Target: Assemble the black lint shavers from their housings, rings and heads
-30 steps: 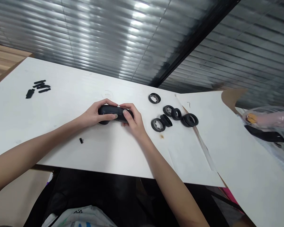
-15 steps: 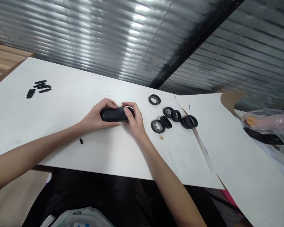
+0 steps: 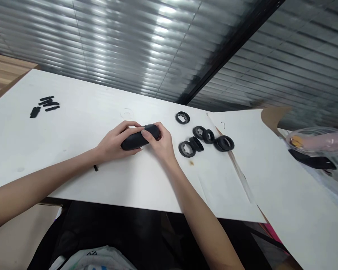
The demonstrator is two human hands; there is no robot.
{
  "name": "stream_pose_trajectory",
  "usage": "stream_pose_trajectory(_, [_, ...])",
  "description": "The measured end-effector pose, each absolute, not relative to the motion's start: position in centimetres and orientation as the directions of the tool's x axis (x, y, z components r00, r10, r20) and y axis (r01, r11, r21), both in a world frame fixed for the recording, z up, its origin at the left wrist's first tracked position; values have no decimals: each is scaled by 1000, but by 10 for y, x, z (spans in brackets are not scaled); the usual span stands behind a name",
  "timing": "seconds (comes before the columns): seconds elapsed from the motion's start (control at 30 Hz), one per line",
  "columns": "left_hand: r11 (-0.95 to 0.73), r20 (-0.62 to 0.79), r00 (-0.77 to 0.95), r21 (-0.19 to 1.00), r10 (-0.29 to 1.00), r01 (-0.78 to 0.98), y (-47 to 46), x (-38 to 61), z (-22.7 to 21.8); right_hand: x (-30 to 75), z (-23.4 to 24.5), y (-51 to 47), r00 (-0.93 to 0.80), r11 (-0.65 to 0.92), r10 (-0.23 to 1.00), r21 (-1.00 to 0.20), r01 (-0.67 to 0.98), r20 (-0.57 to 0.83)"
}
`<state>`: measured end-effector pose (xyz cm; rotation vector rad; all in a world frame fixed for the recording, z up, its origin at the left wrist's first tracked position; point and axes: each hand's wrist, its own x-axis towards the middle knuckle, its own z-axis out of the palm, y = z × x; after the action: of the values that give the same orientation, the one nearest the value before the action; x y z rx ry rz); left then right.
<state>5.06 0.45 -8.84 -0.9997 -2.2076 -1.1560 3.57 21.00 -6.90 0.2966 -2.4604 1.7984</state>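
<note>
Between both hands is a smooth black oblong case (image 3: 137, 139) with rounded ends, its right end tilted up. My left hand (image 3: 116, 140) wraps round its left end, fingers along the far side and thumb at the near side. At the other end, my right hand (image 3: 161, 142) grips it, thumb pressed on top and fingers behind. Parts of the case are covered by the fingers. A small black piece (image 3: 95, 168) lies on the white table (image 3: 81, 127) by my left forearm.
Several black rings (image 3: 187, 149) lie right of my hands, some touching or overlapping. Flat black strips (image 3: 49, 103) are grouped at the far left. A metal slatted shutter (image 3: 115, 45) rises behind the table. At the far right is a clear plastic bag (image 3: 312, 140) with a pink thing inside.
The case has turned so its right end sits higher and its left end lower. My left fingers have shifted over its top, while both hands keep hold.
</note>
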Motion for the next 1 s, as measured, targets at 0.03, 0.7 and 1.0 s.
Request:
stream_pose_trajectory(0.03, [376, 677, -624, 501, 391, 779, 5, 50, -88, 36, -68, 210, -980, 286, -106, -938, -195, 171])
stream_pose_trajectory(0.7, [379, 667, -634, 511, 391, 772, 1, 47, -88, 26, -75, 215, -980, 202, -103, -961, -188, 170])
stream_pose_trajectory(1.0, [336, 678, -630, 533, 378, 776, 2, 46, -85, 23, -76, 218, -990, 95, -69, -987, -132, 126])
